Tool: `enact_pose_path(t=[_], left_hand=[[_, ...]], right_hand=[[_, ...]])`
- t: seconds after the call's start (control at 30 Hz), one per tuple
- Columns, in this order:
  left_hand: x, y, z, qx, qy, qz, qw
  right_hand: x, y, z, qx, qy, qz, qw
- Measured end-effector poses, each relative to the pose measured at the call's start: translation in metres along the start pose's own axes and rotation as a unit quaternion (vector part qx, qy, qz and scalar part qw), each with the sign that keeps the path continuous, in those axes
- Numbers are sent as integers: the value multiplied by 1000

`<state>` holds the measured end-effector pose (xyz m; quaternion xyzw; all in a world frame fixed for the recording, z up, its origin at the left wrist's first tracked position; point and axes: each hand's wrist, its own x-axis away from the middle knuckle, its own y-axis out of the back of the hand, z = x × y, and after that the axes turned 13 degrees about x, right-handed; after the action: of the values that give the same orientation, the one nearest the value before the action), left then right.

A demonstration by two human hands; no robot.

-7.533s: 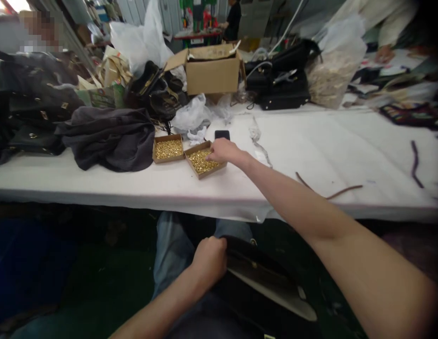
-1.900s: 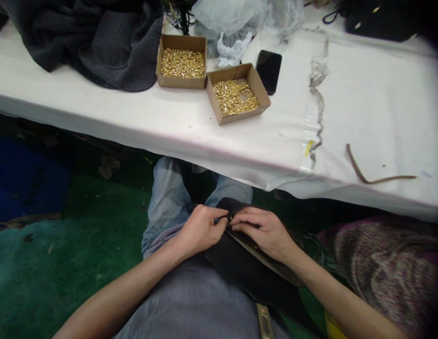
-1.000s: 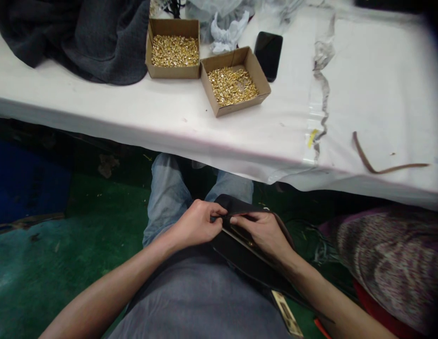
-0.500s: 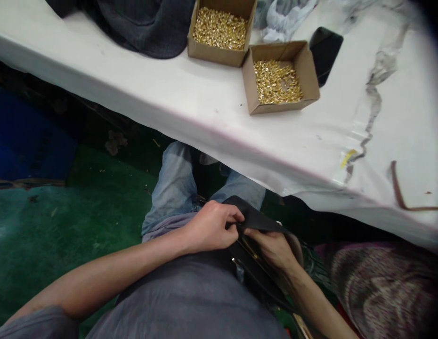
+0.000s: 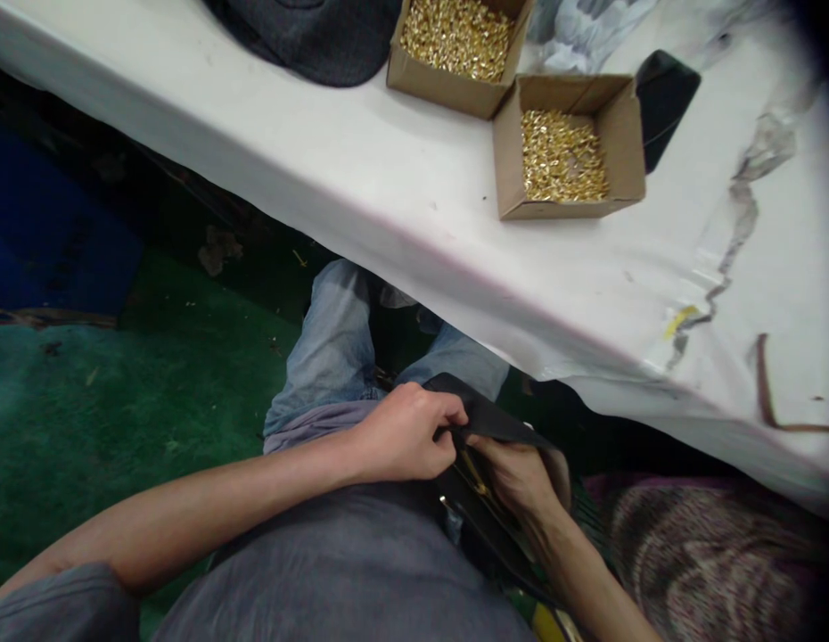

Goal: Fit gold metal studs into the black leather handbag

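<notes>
A seated person holds a black leather bag [image 5: 495, 419] on their lap, below the near edge of the worktop [image 5: 361, 196]. The left hand [image 5: 405, 432] pinches its soft, floppy flap edge tightly; the right hand [image 5: 518, 473] clasps the bag just beneath. It looks light and pliable, best held by its firmer stitched rim.
</notes>
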<state>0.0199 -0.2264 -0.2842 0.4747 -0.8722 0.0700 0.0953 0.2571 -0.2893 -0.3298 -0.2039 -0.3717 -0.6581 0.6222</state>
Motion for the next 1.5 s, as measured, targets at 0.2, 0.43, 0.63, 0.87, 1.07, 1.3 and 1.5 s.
enact_pose_path(t=[0.2, 0.43, 0.63, 0.87, 1.07, 1.3, 1.5], left_hand=[[-2, -2, -1, -2, 5, -22, 1000], [-1, -3, 3, -67, 37, 6, 997], [-2, 1, -2, -95, 34, 21, 995], [-7, -7, -13, -100, 21, 20, 995], [1, -25, -7, 16, 68, -67, 995], [3, -30, -12, 55, 73, -73, 993], [3, -31, -11, 54, 37, -64, 996]], right_hand=[[1, 2, -2, 24, 15, -41, 999], [2, -2, 21, 46, -2, 13, 999], [-1, -1, 37, 88, -18, 58, 994], [-1, 8, 6, 28, 0, 0, 1000], [-1, 16, -9, 23, 13, -57, 998], [-7, 19, -13, 19, 9, -57, 998], [-11, 19, -11, -33, 15, 0, 999]])
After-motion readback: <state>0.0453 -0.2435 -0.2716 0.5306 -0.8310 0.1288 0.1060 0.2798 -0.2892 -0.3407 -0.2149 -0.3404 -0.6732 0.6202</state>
